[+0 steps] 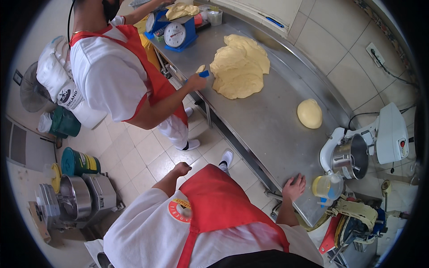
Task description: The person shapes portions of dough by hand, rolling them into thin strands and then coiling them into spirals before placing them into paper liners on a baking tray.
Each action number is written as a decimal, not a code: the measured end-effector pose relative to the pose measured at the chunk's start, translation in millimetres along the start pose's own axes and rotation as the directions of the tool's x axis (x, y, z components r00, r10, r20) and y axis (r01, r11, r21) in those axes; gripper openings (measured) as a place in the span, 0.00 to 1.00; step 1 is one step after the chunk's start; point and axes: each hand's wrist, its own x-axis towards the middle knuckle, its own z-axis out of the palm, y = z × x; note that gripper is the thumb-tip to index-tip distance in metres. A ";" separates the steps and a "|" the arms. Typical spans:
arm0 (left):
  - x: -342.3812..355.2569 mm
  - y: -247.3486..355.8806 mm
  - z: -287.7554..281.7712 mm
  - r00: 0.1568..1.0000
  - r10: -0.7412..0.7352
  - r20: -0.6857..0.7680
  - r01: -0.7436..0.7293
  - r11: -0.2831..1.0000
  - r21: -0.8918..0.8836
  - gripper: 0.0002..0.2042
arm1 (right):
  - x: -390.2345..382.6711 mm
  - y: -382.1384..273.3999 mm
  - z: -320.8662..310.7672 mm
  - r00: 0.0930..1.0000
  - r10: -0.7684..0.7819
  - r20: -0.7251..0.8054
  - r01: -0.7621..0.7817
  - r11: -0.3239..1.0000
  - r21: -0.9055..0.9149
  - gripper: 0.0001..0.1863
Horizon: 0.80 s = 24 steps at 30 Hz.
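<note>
On the table [272, 143], the dough [240, 67] looks heavy, soft, likely sticky: scoop from beneath. The ball [309, 113] should suit cupped palms. The jug [327, 186], probably light, stands beside the right hand [293, 187], fingers spread; left hand [180, 169] curled, contents unclear.

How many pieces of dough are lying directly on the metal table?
2: one large, uneven piece near the co-worker, and one smooth, round ball closer to the white mixer. Some small bits may be hidden behind the blue scale.

The steel table [276, 120] offers passage between dough slab [239, 67] and dough ball [309, 114]; a mixer [383, 138] blocks rightward.
</note>
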 end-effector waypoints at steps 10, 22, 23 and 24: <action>2.1 7.6 15.2 1.000 0.010 0.024 -0.009 1.000 -0.021 0.23 | -0.3 -1.7 -1.0 1.000 0.019 0.014 -0.020 0.999 0.029 0.28; 4.2 5.5 19.6 0.999 0.010 0.047 -0.009 1.000 -0.022 0.24 | -1.5 -2.2 -2.4 1.000 0.023 -0.006 -0.022 0.998 0.063 0.27; 3.5 6.7 20.6 0.999 0.009 0.045 -0.008 1.000 -0.023 0.24 | -1.3 -3.3 -4.1 1.000 0.016 -0.008 -0.015 0.998 0.068 0.27; 3.6 8.2 21.2 0.999 0.008 0.043 -0.007 1.000 -0.024 0.24 | -0.8 -4.8 -5.8 1.000 0.009 -0.010 -0.008 0.997 0.072 0.27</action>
